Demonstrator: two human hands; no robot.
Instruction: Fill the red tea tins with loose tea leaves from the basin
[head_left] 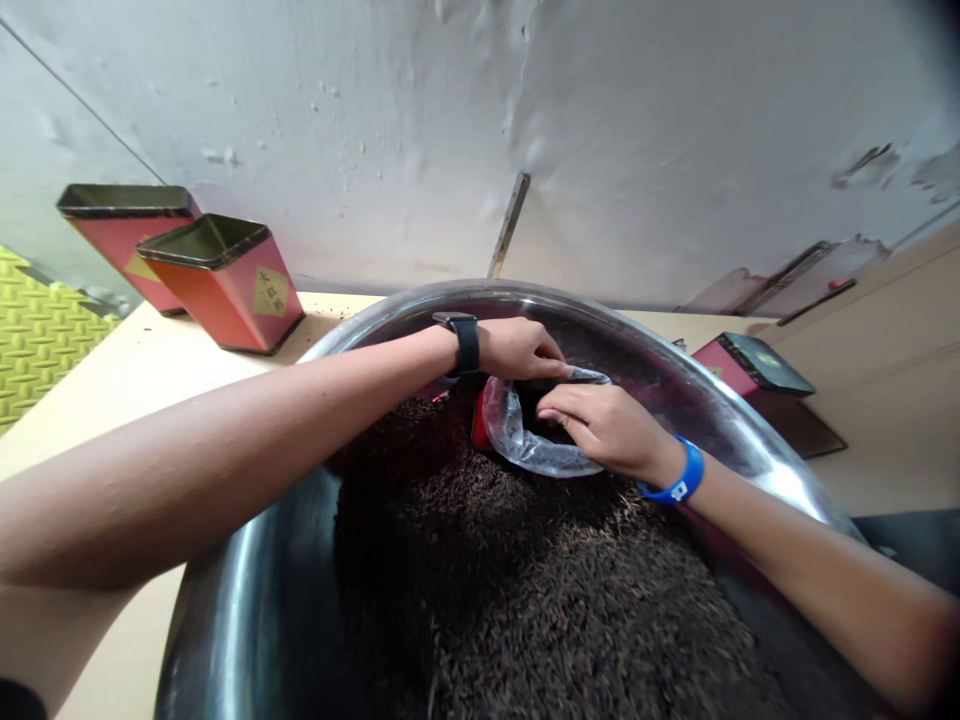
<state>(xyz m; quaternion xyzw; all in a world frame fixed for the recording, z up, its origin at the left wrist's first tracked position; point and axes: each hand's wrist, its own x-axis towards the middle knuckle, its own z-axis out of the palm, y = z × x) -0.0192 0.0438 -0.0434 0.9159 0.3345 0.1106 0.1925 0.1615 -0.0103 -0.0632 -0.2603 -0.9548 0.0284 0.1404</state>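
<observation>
A clear plastic bag [536, 455] lines a red tin [479, 420], its rim folded outward over the tin's mouth. The tin stands among dark, twisted tea leaves [600, 600] in a large metal basin [247, 600]. My left hand [521, 350], with a black watch above it, pinches the bag's far rim between thumb and fingers. Across the right side of the bag's mouth lies my right hand [607, 425], its fingers curled together over the dark opening. Whatever is inside those fingers is hidden. A blue band circles my right wrist.
Two open, red tea tins, a front one [247, 300] and a rear one [120, 235], stand on the pale table [82, 390] left of the basin. Another red tin [750, 370] with a dark top is at the right. A peeling wall [375, 130] rises behind.
</observation>
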